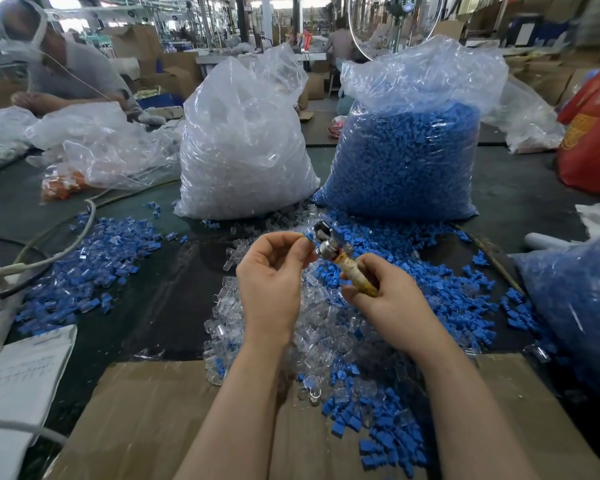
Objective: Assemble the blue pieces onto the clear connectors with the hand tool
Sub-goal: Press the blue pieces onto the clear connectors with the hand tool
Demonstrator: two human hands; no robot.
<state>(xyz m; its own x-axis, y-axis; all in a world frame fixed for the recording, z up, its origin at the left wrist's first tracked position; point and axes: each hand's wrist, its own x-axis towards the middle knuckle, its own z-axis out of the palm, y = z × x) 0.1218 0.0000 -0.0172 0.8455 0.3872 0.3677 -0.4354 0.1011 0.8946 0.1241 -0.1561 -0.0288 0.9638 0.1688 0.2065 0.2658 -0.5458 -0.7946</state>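
My right hand (388, 299) grips the taped yellowish handle of a hand tool (340, 254), whose metal head points up and to the left. My left hand (274, 271) pinches a small blue piece (308, 236) right at that metal tip. Below both hands lies a heap of clear connectors (319, 334). Loose blue pieces (447, 292) spread across the table to the right and onto the cardboard near me.
Two tall plastic bags stand behind: clear connectors (243, 147) left, blue pieces (406, 157) right. A pile of assembled blue-and-clear parts (90, 265) lies at left, beside cables (49, 251). Cardboard (146, 417) covers the near edge. Another bag of blue parts (575, 306) sits right. Other people work at the table's far sides.
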